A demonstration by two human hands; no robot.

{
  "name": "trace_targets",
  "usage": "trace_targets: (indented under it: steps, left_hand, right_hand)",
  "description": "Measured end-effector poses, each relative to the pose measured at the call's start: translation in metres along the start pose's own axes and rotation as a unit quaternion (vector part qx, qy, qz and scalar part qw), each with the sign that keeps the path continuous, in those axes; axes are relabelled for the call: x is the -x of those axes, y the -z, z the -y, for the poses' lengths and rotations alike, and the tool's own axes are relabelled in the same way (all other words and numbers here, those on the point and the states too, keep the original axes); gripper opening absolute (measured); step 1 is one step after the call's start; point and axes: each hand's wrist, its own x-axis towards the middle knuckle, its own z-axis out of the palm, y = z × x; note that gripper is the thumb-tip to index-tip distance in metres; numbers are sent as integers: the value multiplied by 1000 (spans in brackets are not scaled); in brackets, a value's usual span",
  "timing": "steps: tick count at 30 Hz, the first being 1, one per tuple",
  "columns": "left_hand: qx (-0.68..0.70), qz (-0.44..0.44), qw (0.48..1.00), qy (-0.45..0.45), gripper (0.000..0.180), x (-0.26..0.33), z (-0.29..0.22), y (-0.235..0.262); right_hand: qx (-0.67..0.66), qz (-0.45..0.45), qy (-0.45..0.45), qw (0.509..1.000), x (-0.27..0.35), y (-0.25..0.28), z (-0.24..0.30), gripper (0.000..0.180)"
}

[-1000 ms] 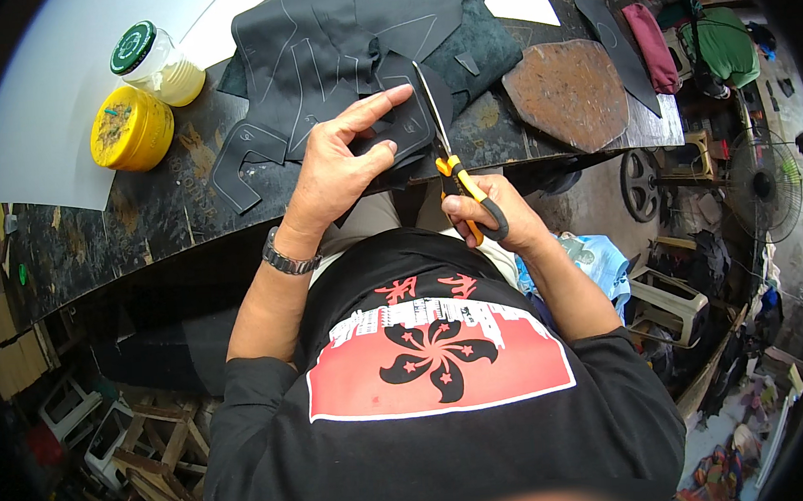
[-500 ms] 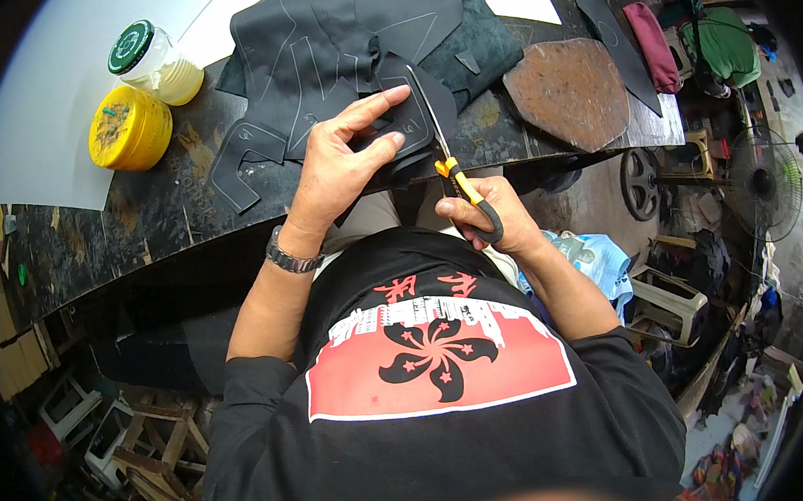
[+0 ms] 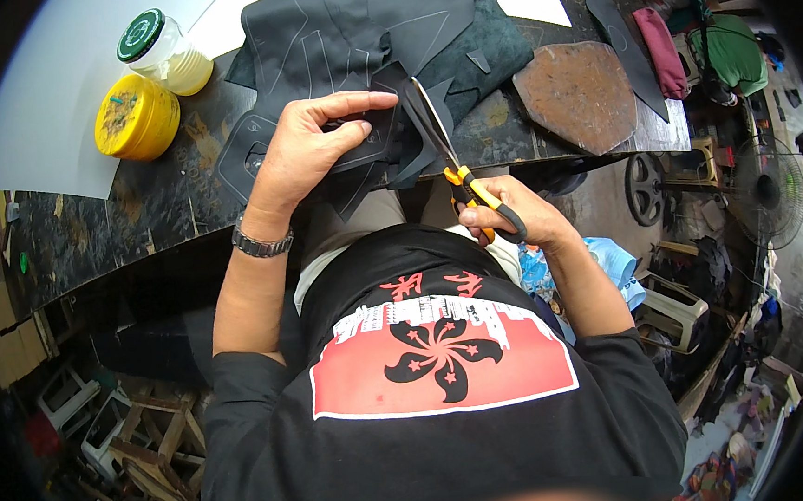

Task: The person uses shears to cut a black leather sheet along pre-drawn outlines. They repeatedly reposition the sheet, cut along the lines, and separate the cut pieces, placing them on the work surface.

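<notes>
scissors point(image 3: 456, 167) advanced; right hand point(image 3: 511, 213) fingers grip them, left hand point(image 3: 315, 149) flat on leather point(image 3: 349, 31), scarred workbench point(image 3: 157, 212).

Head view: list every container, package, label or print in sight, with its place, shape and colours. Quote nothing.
Clear jar: far left of the workbench, round, dark green printed lid, pale yellowish contents.
Yellow tub: just in front of the jar, round, smeared lid.
Shirt print: on the person's black shirt, red panel with a black flower and white skyline.
Cardboard boxes: lower left, below the bench, plain brown.
</notes>
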Motion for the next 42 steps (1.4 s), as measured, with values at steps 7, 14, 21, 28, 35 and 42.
trace_targets:
  steps: [7,14,21,28,35,42]
  left_hand:
    - [31,3,1000,5,34,2,-14,20]
    - [0,68,998,2,35,1,-11,11]
    - [10,83,996,2,37,5,-11,12]
    - [-25,119,992,12,37,5,-14,15]
    - [-7,122,992,18,37,6,-13,17]
    - [5,123,992,25,38,6,-13,17]
  right_hand:
    - [51,19,5,999,7,5,5,31]
    - [7,26,12,1000,-1,-6,7,33]
    - [35,7,17,999,-8,-11,16,31]
    - [51,-1,17,999,-9,-10,17,38]
    - [48,-18,2,999,-6,-8,18,34]
    - [31,-16,10,999,-2,-7,15,35]
